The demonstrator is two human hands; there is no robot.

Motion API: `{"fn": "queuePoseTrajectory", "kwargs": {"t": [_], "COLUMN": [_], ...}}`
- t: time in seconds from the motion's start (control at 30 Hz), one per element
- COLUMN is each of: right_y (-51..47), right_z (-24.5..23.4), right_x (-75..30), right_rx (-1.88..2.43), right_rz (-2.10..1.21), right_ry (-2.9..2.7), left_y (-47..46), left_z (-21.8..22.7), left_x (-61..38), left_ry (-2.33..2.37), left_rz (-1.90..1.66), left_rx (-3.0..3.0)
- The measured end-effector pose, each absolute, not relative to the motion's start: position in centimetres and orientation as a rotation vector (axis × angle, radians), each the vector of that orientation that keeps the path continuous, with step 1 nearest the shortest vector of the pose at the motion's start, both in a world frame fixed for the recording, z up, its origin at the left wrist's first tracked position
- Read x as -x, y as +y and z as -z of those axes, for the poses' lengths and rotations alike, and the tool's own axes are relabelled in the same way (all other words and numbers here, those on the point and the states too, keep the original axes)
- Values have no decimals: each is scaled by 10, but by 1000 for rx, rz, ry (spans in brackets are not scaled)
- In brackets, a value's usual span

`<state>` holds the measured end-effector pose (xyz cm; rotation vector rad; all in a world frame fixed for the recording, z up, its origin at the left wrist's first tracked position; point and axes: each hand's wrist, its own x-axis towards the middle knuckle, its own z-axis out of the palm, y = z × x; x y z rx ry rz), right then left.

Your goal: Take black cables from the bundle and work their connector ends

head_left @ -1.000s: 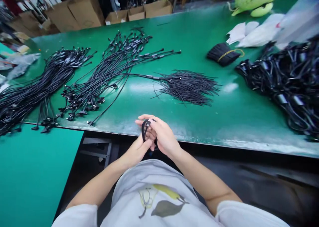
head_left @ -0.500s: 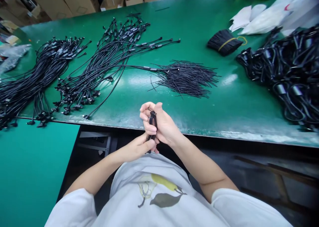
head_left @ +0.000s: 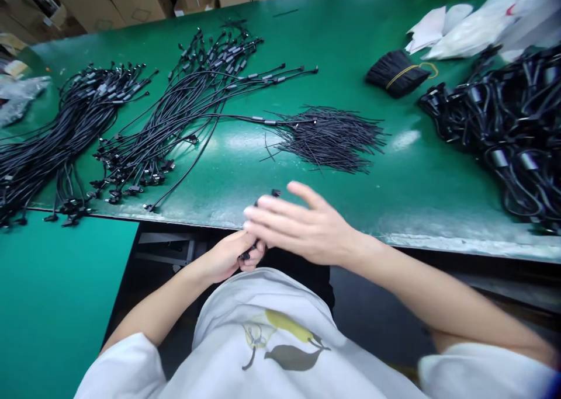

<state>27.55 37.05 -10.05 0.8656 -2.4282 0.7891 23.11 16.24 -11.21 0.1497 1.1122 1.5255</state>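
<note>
Left hand [head_left: 230, 256] curled shut round a black cable [head_left: 276, 193], held at the tabletop's [head_left: 372, 203] near edge, mostly hidden from where I'm standing. Right hand [head_left: 302, 226] flat open, fingers straight, thumb apart, over the cable (blurred; can't tell if it's touching). Pile of thin black strips [head_left: 333, 139] just beyond the hands. Straight cables [head_left: 184, 107] over to the person's left, looped cables [head_left: 504, 130] at far right.

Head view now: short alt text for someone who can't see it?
The left hand grips a mostly hidden black cable at a green table, the right hand open across it. Beyond lie uncoiled cables, loose thin black ties and, far right, coiled cables.
</note>
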Motion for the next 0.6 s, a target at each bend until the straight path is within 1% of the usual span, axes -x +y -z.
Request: {"fn": "queuePoseTrajectory", "kwargs": {"t": [0.07, 0.1, 0.17, 0.23, 0.37, 0.43, 0.5, 0.6], "right_y": [376, 376, 377, 377, 378, 376, 374, 375], "right_z": [102, 104, 109, 114, 117, 116, 115, 112], "right_x": [-280, -282, -285, -287, -290, -292, -294, -297], "right_rx": [-1162, -1216, -1239, -1225, -1119, -1039, -969, -953], "right_rz": [-388, -253, -101, -28, 107, 136, 138, 142], "right_ry": [-2509, -2538, -2576, -2561, -2519, -2575, -2638, -2681], "left_y": [162, 162, 165, 168, 174, 177, 180, 185], "left_z": [111, 111, 111, 110, 109, 107, 105, 104], "left_x": [-229, -229, -229, -229, -227, -225, -223, -220], "left_ry": [1152, 1179, 1256, 1389, 1872, 2037, 2065, 1984], "left_rz": [-1398, -1335, -1241, -1180, -975, -881, -839, -834], "left_rx": [-295, -374, -525, -654, -898, -1011, -1068, -1056]}}
